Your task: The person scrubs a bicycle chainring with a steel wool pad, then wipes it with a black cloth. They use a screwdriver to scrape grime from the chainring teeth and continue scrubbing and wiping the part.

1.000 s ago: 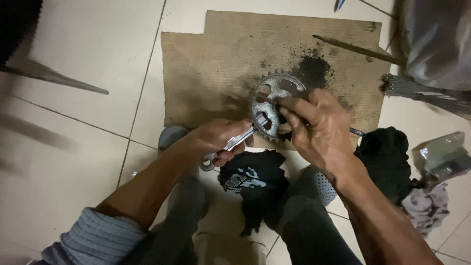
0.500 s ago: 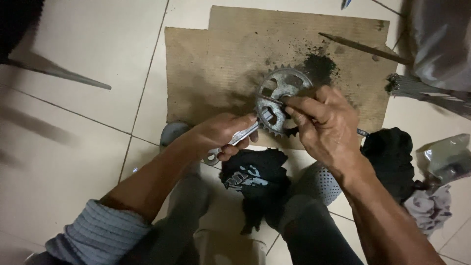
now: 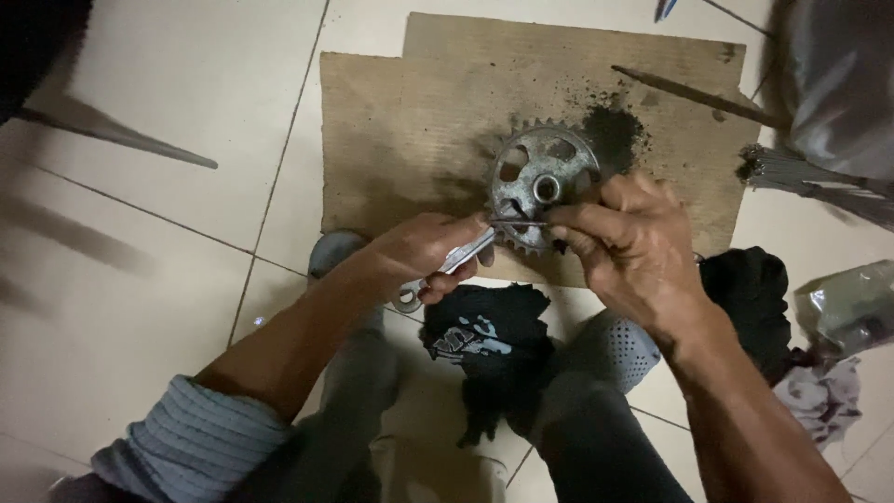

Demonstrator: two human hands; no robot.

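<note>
**Chainring and crank held over the cardboard, a thin tool at the hub**

Head view looks down on two bare hands working just above a sheet of brown cardboard laid on pale floor tiles. The left hand is wrapped shut around the silver crank arm, whose ringed end sticks out below the palm toward the person. The toothed chainring sits at the far end of that arm, just ahead of the left knuckles and beside the right fingertips, tilted up toward the camera. The right hand pinches a thin dark rod-like tool between thumb and fingers; its tip lies across the lower face of the chainring, near the central hole. A patch of black grime lies on the cardboard just beyond the right hand. Under both wrists a black printed rag rests between the knees, and another dark cloth lies to the outside of the right wrist.

By the look of it, the step in hand is picking or scraping dirt out of the chainring near its hub. The next move seems to call for a steady left grip while the tool tip is worked along the metal without slipping off the teeth.
</note>
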